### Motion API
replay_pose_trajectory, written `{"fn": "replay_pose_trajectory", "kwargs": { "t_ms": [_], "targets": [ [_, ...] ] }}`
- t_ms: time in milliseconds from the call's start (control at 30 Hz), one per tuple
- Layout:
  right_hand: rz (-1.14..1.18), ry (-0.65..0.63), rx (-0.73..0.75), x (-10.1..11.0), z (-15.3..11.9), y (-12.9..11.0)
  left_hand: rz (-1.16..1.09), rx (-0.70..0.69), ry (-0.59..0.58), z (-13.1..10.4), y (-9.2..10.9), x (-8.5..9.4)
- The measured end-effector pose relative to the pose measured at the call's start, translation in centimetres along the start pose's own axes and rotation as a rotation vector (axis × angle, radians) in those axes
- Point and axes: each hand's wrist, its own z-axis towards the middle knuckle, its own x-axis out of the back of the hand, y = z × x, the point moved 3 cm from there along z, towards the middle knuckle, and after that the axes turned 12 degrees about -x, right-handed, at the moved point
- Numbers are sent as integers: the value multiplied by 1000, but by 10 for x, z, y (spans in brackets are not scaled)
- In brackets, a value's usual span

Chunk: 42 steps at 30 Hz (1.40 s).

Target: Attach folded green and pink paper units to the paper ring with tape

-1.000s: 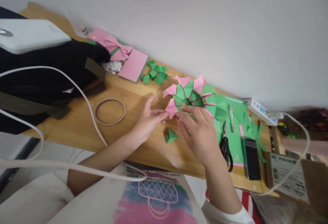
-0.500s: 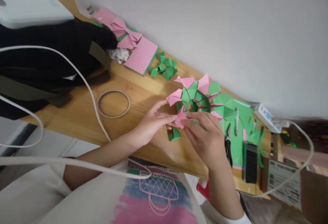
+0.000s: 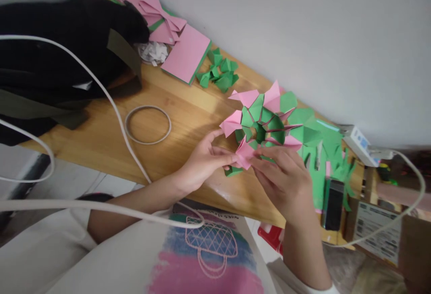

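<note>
A ring of folded green paper (image 3: 256, 109) with pink pointed pieces round its outside lies over the wooden desk. At the ring's near side, my left hand (image 3: 202, 161) pinches the left edge of a pink folded piece (image 3: 245, 152) between thumb and fingers. My right hand (image 3: 286, 175) is closed on the right side of that same pink piece, its fingertips beside the green folds. Part of the ring's near right side is hidden behind my right hand. Under the pink piece a green folded bit (image 3: 232, 171) shows.
Small green folded pieces (image 3: 220, 72) and a pink square stack (image 3: 188, 54) lie behind. A black bag (image 3: 67, 56), a looped band (image 3: 148, 125) and white cables are left. Green sheets (image 3: 323, 150), a black box (image 3: 334, 204) and a power strip (image 3: 358, 145) stand right.
The camera view has shifted a little. Both hands remain on the pink piece, which now looks wider and more exposed between the fingertips.
</note>
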Motion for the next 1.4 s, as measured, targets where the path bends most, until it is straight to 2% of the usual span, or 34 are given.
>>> {"fn": "replay_pose_trajectory", "kwargs": {
  "t_ms": [167,533,867,1400],
  "targets": [
    [67,-59,39,4,5,4,-35,12,-20,1,0,-1],
    [124,-200,84,9,12,6,-22,57,33,2,1,0],
    [228,-351,-27,3,21,7,-26,54,4,3,-1,1],
    [290,-377,-30,2,21,10,1,71,5,1,1,-2]
  ]
}}
